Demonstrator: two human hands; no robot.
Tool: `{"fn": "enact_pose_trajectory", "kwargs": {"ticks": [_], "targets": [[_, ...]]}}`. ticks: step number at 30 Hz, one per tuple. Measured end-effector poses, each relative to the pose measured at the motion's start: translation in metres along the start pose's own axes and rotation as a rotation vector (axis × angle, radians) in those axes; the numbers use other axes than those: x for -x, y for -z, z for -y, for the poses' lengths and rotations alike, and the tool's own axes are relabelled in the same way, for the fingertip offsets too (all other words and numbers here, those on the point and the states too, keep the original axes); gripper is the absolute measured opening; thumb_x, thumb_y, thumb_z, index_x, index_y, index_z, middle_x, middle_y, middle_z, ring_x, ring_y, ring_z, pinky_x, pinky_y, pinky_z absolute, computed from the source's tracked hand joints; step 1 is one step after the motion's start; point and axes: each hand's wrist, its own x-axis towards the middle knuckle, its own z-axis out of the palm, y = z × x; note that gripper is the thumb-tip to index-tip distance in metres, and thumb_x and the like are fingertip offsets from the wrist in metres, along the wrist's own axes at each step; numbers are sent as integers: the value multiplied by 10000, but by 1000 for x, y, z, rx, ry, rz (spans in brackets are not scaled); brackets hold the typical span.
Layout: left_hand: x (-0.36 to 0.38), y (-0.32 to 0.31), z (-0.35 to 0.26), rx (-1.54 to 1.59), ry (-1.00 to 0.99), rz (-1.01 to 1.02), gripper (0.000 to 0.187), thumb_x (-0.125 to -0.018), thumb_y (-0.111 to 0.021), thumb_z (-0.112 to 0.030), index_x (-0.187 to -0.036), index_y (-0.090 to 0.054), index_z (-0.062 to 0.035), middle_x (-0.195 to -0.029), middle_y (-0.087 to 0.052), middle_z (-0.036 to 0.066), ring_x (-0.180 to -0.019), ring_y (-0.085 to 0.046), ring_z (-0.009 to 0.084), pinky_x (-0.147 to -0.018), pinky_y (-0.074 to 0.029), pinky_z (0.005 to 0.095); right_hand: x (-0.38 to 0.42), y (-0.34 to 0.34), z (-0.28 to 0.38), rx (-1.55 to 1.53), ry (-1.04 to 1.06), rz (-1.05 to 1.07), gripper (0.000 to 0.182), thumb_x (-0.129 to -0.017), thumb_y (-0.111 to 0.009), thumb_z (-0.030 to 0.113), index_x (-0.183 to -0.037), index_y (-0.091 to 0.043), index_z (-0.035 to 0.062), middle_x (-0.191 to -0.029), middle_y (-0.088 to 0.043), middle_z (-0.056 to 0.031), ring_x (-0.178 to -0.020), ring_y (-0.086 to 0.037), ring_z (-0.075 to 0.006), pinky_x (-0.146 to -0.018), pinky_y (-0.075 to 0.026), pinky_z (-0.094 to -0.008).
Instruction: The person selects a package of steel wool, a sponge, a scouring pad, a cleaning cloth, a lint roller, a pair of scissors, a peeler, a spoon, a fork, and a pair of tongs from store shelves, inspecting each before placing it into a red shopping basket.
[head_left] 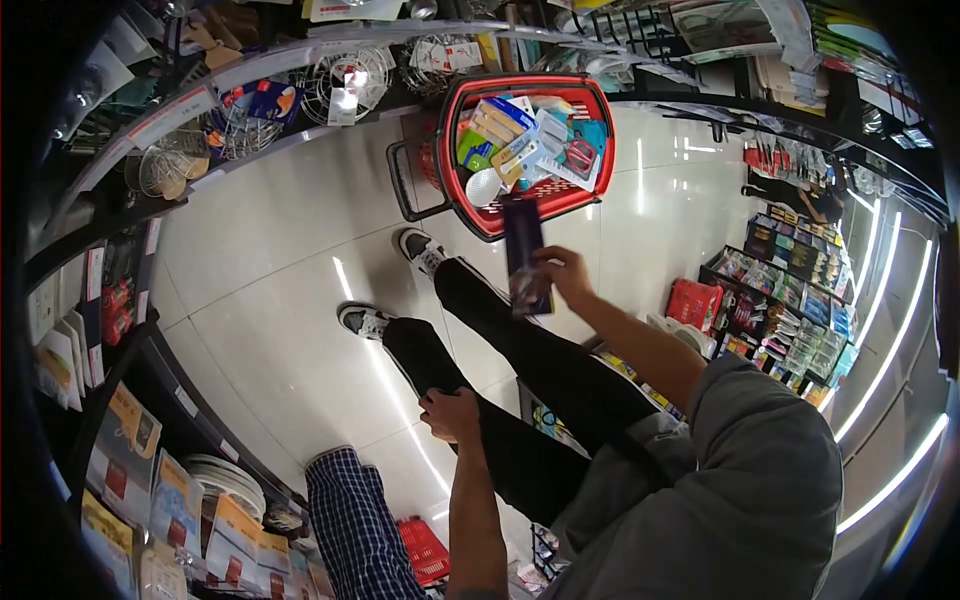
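My right hand [565, 278] is closed on a dark, flat package [525, 255], held upright just below the red basket [450, 150]. The package's top end overlaps the basket's lower edge in view. Several packaged items lie in the basket, among them red-handled scissors [580, 154], a white round piece [483, 187] and a blue and yellow pack [502, 120]. My left hand [451, 414] is curled near my knee, over the black trousers; what it holds, if anything, is hidden.
Shelves with wire goods [345, 85] curve along the top. Packaged goods and stacked plates [225, 480] stand at lower left. A person in checked trousers [350, 520] is beside a second red basket [424, 550]. Another red basket [692, 304] stands by the right-hand shelves [790, 300].
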Motion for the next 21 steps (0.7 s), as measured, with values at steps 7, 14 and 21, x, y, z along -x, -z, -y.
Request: {"fn": "enact_pose_trajectory", "kwargs": {"ticks": [7,14,21], "targets": [[-3,1,3,-22,4,17,347,-685,-562,-253,-990,-554,-87,-1116,-507,102,-994,-513,316,-737,-502,434,-105,23,21,-203,-8,-164,208,-779,-550,10,-977,-605,-16,-855,-624,-95,-717,-612,-172,-578,-510,-295],[-4,7,4,36,6,13,354,-713,-568,-286,-1001,-561,-82,-1086,-508,133,-1009,-508,335,-804,-476,455,-181,-26,58,-650,11,-89,309,-814,-492,10,-1121,-522,33,-1059,-563,-64,-1002,-551,-200,-857,-427,-377],[0,5,7,43,-34,-54,316,-682,-572,-258,-946,-570,-85,-1066,-512,114,-964,-518,332,-730,-500,443,-46,-14,-94,957,458,605,332,-742,-625,308,-956,-594,56,-913,-597,-181,-854,-568,-349,-779,-454,-440]]}}
